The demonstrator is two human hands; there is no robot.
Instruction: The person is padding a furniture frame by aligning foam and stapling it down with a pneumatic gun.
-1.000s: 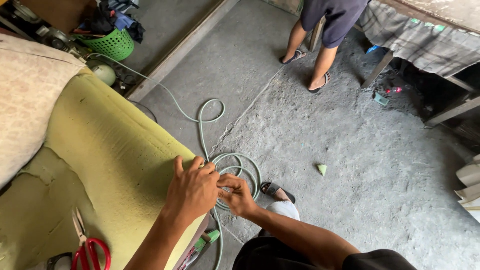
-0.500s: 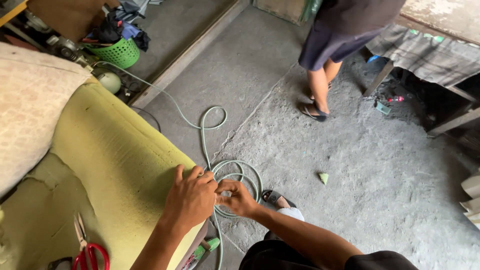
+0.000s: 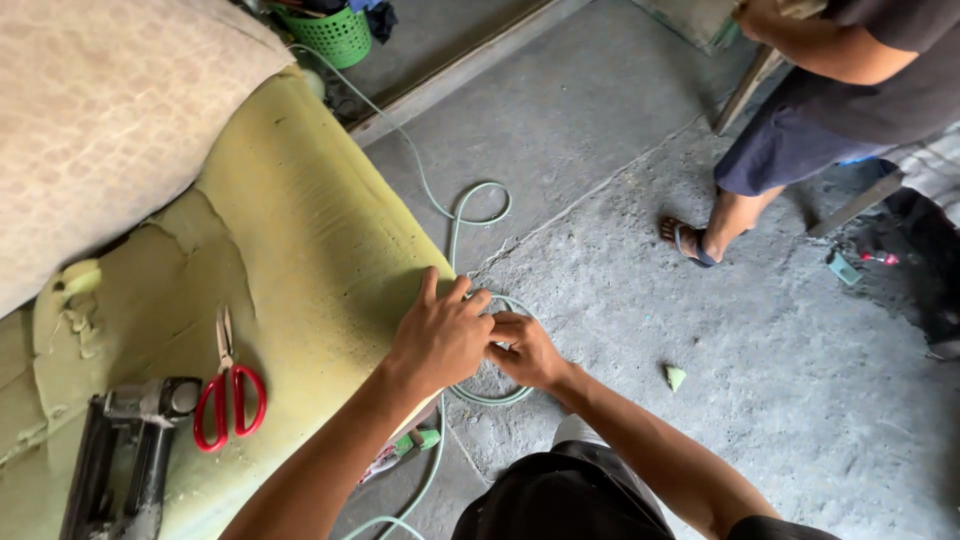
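left hand (image 3: 440, 335) flat, fingers spread, on the right edge of the yellow foam (image 3: 300, 250) | right hand (image 3: 525, 350) beside it, pinching at that edge, what it grips hidden | pale hose (image 3: 455, 215) coils just beyond | scissors (image 3: 228, 395), stapler (image 3: 125, 450) on foam, well apart | rough concrete floor (image 3: 620, 300) open rightward

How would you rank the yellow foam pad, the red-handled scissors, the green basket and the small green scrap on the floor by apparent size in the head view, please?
1. Yellow foam pad, by far.
2. Red-handled scissors and green basket: look alike; the basket is farther away and cropped, so unranked.
3. Small green scrap.
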